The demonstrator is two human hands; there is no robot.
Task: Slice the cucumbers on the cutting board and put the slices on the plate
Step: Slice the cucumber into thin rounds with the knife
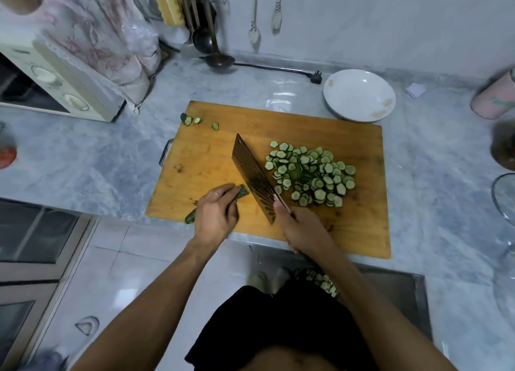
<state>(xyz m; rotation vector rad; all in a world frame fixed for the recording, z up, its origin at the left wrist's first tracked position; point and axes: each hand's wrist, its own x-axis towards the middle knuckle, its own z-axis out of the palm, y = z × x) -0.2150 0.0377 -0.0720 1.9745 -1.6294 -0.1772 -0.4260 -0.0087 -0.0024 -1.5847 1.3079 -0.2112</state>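
Observation:
A wooden cutting board (211, 153) lies on the marble counter. My left hand (214, 214) holds down a dark green cucumber (243, 192) near the board's front left; its tail end sticks out behind my wrist. My right hand (299, 227) grips the handle of a broad cleaver (252, 174), whose blade stands against the cucumber's cut end. A heap of several cucumber slices (312, 173) lies to the right of the blade. A white plate (359, 95) with nothing on it stands behind the board's far right corner.
A few cucumber end pieces (191, 120) lie at the board's far left corner. A toaster oven (55, 83) stands at left, ladles (217, 56) and a power plug (316, 76) at the back, a pink canister (493, 97) at right. More slices (323, 281) lie below the counter edge.

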